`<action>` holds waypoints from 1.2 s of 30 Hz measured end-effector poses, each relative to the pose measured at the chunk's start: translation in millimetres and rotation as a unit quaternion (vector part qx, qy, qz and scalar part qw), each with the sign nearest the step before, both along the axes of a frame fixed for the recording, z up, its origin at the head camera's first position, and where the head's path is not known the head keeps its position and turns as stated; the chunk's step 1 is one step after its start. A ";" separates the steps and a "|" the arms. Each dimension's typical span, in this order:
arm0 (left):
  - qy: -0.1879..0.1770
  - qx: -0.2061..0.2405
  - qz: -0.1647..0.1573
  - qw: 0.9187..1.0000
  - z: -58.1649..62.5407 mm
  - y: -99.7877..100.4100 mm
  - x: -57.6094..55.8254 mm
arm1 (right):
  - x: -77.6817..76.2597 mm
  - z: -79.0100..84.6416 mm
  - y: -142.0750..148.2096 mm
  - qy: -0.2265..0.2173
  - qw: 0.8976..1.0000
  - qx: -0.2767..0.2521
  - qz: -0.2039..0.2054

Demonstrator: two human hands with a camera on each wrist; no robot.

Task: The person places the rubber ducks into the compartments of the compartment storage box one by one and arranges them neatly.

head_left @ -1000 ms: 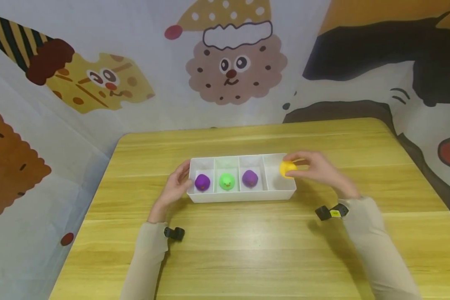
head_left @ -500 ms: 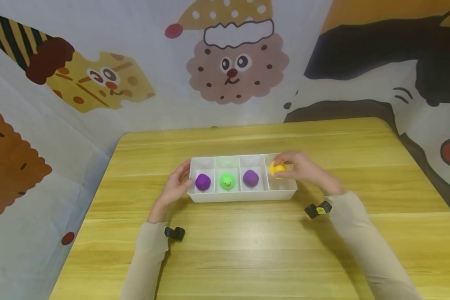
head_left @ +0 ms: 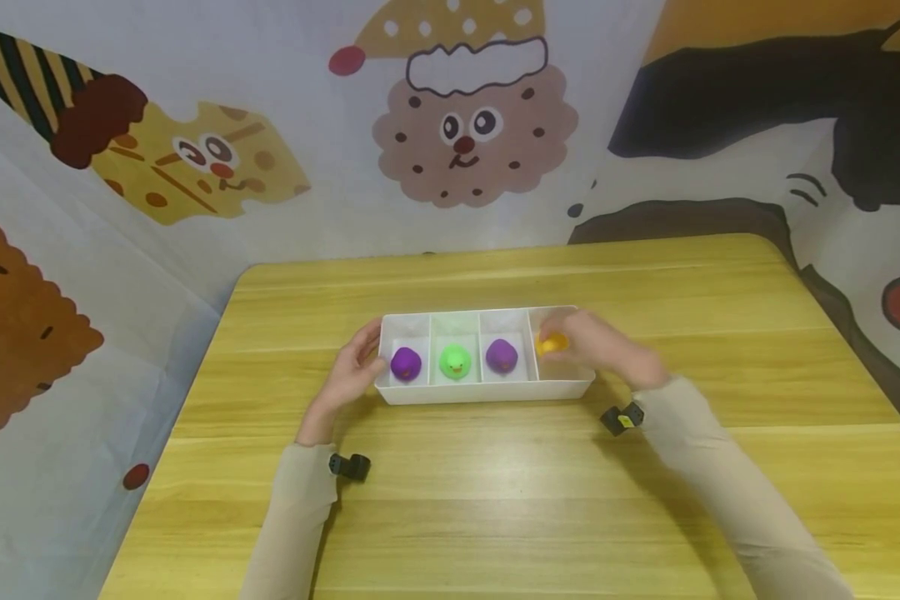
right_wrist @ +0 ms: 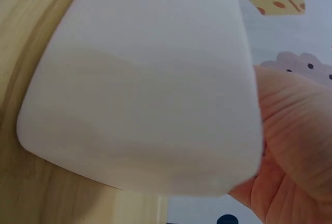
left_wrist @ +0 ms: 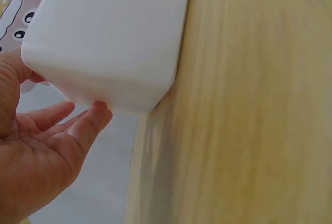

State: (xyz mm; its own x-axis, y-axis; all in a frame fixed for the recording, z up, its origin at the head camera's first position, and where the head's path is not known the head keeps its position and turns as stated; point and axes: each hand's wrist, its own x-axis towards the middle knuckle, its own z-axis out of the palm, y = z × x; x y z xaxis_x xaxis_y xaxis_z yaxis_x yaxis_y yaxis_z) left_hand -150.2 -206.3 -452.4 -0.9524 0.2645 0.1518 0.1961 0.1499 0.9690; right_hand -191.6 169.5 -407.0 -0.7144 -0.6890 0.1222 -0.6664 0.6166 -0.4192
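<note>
A white box [head_left: 487,392] with a single row of compartments lies lengthwise on the table. From the left, its compartments hold a purple toy duck [head_left: 406,364], a green toy duck [head_left: 455,362] and another purple duck [head_left: 502,356]. In the rightmost compartment my right hand [head_left: 598,346] grips a yellow toy duck [head_left: 551,343], partly covered by the fingers. The right wrist view shows the box's outer wall [right_wrist: 140,89] hiding those fingertips. My left hand [head_left: 351,371] holds the box's left end, thumb at the rim and fingertips [left_wrist: 97,111] against the end wall.
The wooden table [head_left: 465,500] has its back edge close to a fabric backdrop [head_left: 330,167] printed with cartoon food faces. Small black cameras sit at the left wrist [head_left: 350,467] and right wrist [head_left: 621,418].
My right hand has moved left and down with the yellow duck, from the box's right rim into the rightmost compartment. The left hand and box have stayed in place.
</note>
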 end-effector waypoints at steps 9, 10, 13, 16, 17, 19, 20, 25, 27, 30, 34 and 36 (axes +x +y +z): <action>0.003 0.003 -0.002 1.000 -1.1 -0.6 0.0 | 2.4 -8.2 -4.9 -0.005 0.999 0.036 0.031; 0.002 0.005 -0.003 1.000 -0.9 -0.6 0.2 | 2.5 -9.0 -5.2 -0.003 0.999 0.039 0.031; 0.003 0.007 -0.004 1.000 -1.4 -1.1 0.1 | 3.3 -9.9 -6.1 0.001 0.999 0.044 0.031; 0.003 0.008 -0.005 1.000 -1.3 -1.3 -0.3 | 4.0 -9.5 -6.7 0.008 0.998 0.048 0.032; 0.004 0.008 -0.005 1.000 -1.5 -1.4 -0.4 | 4.3 -8.8 -6.9 0.012 0.998 0.050 0.033; 0.004 0.007 -0.005 1.000 -1.4 -1.4 -0.6 | 5.2 -6.9 -7.1 0.018 0.998 0.057 0.032; 0.005 0.006 -0.005 1.000 -1.5 -1.5 -0.5 | 5.7 -5.8 -7.2 0.020 0.997 0.063 0.029; 0.010 0.004 -0.004 1.000 -2.2 -2.9 -0.7 | 8.0 -1.0 -8.1 0.015 0.996 0.087 0.011; 0.009 0.005 -0.003 1.000 -2.2 -3.1 -0.6 | 8.8 -0.2 -8.2 0.011 0.996 0.091 0.009; 0.006 0.002 -0.005 1.000 -0.6 -4.0 -0.1 | 9.1 -1.0 -8.0 0.011 0.996 0.085 0.008; 0.007 -0.038 0.017 0.999 10.5 -8.4 3.3 | 9.9 -2.6 -2.2 0.004 1.000 0.025 -0.015; 0.027 -0.077 0.043 0.996 19.4 -11.9 5.9 | 11.5 -1.2 4.7 0.027 0.999 -0.019 -0.031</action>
